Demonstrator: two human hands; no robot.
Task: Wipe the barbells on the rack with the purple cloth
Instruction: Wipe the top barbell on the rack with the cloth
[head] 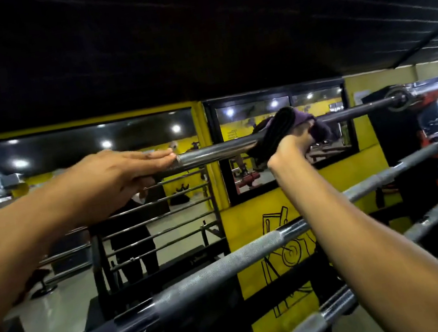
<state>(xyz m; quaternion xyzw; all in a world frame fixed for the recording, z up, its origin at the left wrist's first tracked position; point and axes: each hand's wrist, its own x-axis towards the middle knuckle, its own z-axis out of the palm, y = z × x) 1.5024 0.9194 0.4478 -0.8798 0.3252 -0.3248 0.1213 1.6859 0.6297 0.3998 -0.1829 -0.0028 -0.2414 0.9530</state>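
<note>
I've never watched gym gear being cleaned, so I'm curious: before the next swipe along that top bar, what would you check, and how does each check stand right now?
1. Purple cloth wrapped over the top chrome steel barbell: ok.
2. Right hand has a grip on the cloth: ok.
3. Left hand steadies the bar: ok.
4. Bar's far end seated in the black-and-orange rack: cannot tell.
5. Stretch toward that end free of obstacles: ok.

We note yellow wall with black line drawing | two wall mirrors reflecting ceiling lights | grey floor.
</note>
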